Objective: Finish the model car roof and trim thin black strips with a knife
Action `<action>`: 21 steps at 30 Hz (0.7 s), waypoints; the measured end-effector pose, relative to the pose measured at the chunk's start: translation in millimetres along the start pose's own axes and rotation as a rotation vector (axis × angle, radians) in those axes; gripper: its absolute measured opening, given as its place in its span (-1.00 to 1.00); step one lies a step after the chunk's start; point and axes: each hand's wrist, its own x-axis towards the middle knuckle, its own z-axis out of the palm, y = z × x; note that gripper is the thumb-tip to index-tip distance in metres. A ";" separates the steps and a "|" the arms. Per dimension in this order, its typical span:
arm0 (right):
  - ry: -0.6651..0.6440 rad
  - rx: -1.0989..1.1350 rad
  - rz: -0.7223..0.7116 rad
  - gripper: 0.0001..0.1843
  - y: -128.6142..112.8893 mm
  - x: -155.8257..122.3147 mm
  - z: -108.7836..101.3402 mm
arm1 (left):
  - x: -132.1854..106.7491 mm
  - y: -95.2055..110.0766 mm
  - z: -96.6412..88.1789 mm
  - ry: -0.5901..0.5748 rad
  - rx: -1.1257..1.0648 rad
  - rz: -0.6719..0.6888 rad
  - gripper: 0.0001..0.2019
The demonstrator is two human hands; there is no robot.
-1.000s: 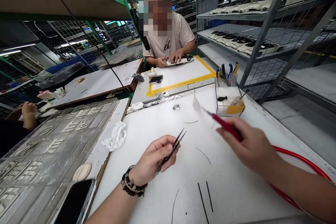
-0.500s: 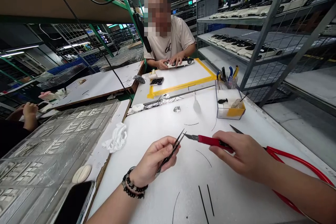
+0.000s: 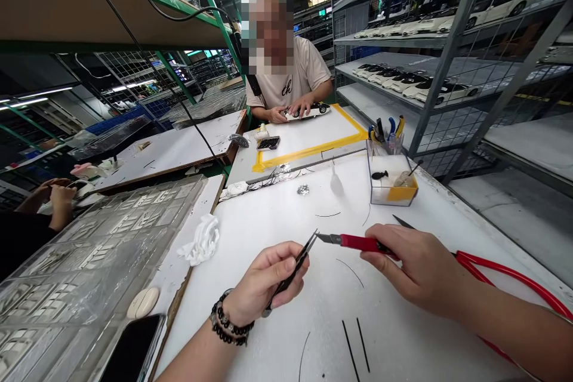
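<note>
The clear box (image 3: 379, 193) stands at the far right part of the white surface (image 3: 264, 215), with a small black piece (image 3: 380, 175) in it. Nearer the wearer than the box and to its left, the left hand (image 3: 280, 277) pinches dark tweezers (image 3: 299, 262) between thumb and fingers, a black beaded bracelet (image 3: 231, 327) around its wrist. Just nearer than the box, the right hand (image 3: 409, 262) is curled around the red knife (image 3: 360, 243), whose blade points left to the tweezers' tips; whether they touch, I cannot tell. Red-handled shears (image 3: 477, 261) lie nearer than the box and to its right, partly hidden by the right forearm. Two straight black strips (image 3: 350, 350) lie well nearer than the box, with a thin curved strand (image 3: 350, 272) between them and it. Left of the box sit a translucent bottle (image 3: 336, 184) and, farther left, a silvery heap (image 3: 303, 190). Beyond the box and to its left, a co-worker (image 3: 286, 80) has both hands on a white model car (image 3: 317, 111).
</note>
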 end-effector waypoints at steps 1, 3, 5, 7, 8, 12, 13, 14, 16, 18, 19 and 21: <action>0.005 0.006 -0.005 -0.68 -0.5 -0.2 -0.1 | 0.0 0.2 0.0 -0.001 0.001 0.002 -0.83; 0.028 0.011 -0.013 -0.68 -2.3 -0.8 0.3 | 0.5 0.9 0.0 0.001 0.006 0.004 -0.83; 0.052 0.011 -0.014 -0.69 -4.3 -1.5 1.6 | 1.3 2.0 -0.3 0.007 0.016 0.006 -0.82; 0.071 0.018 -0.015 -0.69 -4.5 -1.5 2.0 | 1.4 2.8 -0.3 0.018 0.021 0.009 -0.81; 0.076 0.030 -0.002 -0.69 -3.3 -0.8 1.3 | 0.9 2.9 0.0 0.014 0.022 0.014 -0.81; 0.182 0.171 0.266 -0.66 9.7 5.5 -9.7 | -3.4 0.1 3.0 -0.112 0.058 0.021 -0.84; 0.243 0.203 0.339 -0.66 12.9 6.9 -12.9 | -3.9 -1.1 3.5 -0.126 0.073 0.027 -0.84; 0.285 0.230 0.368 -0.67 15.1 7.8 -15.2 | -3.7 -2.3 3.7 -0.109 0.087 0.035 -0.83; 0.263 0.257 0.275 -0.69 15.2 7.5 -15.9 | -1.6 -4.0 2.4 0.010 0.114 0.056 -0.81; 0.119 0.255 0.091 -0.71 10.7 5.3 -11.8 | 1.7 -4.4 -0.1 0.151 0.140 0.065 -0.80; 0.049 0.240 0.016 -0.71 7.9 3.9 -9.0 | 3.2 -4.1 -1.3 0.206 0.154 0.068 -0.80; -0.032 0.192 -0.065 -0.71 3.3 1.7 -4.3 | 5.1 -3.6 -2.9 0.255 0.174 0.076 -0.78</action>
